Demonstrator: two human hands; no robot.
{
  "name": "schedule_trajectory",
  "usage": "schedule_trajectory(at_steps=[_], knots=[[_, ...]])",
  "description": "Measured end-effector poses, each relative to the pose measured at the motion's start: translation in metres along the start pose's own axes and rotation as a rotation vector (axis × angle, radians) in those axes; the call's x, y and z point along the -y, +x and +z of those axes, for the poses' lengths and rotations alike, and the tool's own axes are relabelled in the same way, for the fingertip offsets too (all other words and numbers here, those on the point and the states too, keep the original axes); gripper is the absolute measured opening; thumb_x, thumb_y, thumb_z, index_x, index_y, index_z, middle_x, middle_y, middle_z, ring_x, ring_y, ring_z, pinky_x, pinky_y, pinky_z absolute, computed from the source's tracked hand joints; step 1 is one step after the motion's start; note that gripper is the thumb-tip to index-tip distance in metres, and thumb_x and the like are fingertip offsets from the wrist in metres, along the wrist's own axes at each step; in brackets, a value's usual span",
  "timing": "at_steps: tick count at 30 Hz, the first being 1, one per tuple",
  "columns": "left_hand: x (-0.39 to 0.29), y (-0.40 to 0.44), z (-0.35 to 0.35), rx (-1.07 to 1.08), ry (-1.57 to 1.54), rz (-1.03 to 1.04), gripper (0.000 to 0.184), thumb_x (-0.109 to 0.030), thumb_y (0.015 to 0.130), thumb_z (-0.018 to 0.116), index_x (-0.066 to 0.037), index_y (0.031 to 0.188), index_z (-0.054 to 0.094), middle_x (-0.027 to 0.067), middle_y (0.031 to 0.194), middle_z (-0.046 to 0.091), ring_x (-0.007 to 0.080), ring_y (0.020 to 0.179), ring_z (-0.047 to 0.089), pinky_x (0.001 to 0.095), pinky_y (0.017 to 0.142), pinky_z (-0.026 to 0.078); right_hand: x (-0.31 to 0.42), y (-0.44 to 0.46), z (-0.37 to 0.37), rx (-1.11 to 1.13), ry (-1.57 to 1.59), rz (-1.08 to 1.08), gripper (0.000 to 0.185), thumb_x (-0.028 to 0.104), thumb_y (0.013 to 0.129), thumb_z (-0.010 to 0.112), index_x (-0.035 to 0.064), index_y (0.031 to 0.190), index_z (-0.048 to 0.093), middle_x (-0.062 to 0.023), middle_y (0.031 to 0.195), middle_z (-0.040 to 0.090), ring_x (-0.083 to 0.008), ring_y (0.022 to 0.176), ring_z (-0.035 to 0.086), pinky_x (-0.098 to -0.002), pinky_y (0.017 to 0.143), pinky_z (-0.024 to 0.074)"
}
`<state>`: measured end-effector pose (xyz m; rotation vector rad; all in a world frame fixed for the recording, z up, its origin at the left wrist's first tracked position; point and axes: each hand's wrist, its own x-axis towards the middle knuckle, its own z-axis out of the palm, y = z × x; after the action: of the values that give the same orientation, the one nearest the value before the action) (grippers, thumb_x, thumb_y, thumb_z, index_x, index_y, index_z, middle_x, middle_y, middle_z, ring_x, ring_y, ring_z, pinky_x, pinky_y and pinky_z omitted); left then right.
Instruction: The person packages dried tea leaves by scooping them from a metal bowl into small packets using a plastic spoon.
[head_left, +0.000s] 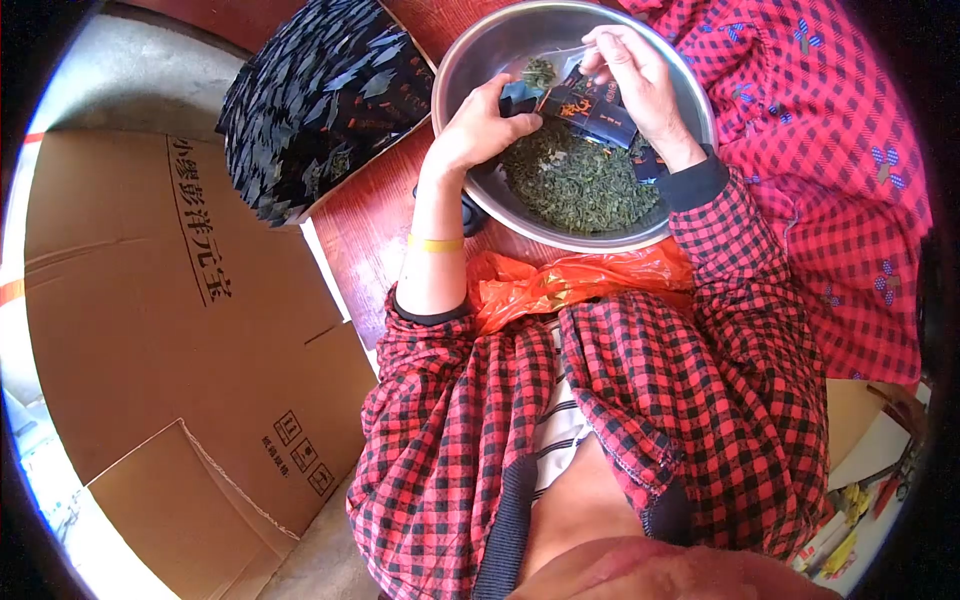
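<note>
A steel basin (455,75) holds a heap of dried green leaves (590,190), with several dark printed packets (600,125) lying on them. My left hand (484,127) is over the basin's left side, its thumb and fingers closed round a small dark packet (518,97). My right hand (640,82) is above the basin's right side. It pinches a thin, pale handle of what looks like a spoon (568,50). A small clump of leaves (540,72) sits at the spoon's far end, right above the packet in my left hand. The packet's mouth is partly hidden.
Left of the basin, a carton (400,140) is packed with many dark packets standing on edge. A large cardboard box (120,300) fills the left side. An orange plastic bag (580,280) lies between the basin and my lap. Red checked cloth (830,150) drapes on the right.
</note>
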<state>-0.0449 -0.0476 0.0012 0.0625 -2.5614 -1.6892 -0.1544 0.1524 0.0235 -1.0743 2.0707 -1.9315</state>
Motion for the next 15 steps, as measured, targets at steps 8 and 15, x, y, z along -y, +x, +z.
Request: schedule_trajectory(at_steps=[8,15], knots=[[0.007,0.003,0.001,0.059,-0.033,0.055,0.054,-0.017,0.075,0.075,0.005,0.121,0.056,0.0175,0.106,0.067,0.0235,0.101,0.063,0.0336,0.092,0.046,0.017,-0.004,0.015,0.008,-0.474,-0.636,0.011,0.010,0.089,0.066,0.0064,0.099,0.066,-0.0081,0.085,0.067,-0.0264,0.077,0.065,-0.0339,0.067,0.0519],[0.006,0.004,0.000,-0.092,-0.007,-0.036,0.042,-0.019,0.079,0.074,0.000,0.115,0.062,0.0132,0.098,0.069,0.0210,0.090,0.064,0.0330,0.084,0.050,0.003,-0.004,0.008,-0.172,-0.429,-0.313,0.013,0.015,0.096,0.059,0.0039,0.101,0.064,-0.0062,0.080,0.065,-0.0149,0.073,0.064,-0.0273,0.067,0.0493]])
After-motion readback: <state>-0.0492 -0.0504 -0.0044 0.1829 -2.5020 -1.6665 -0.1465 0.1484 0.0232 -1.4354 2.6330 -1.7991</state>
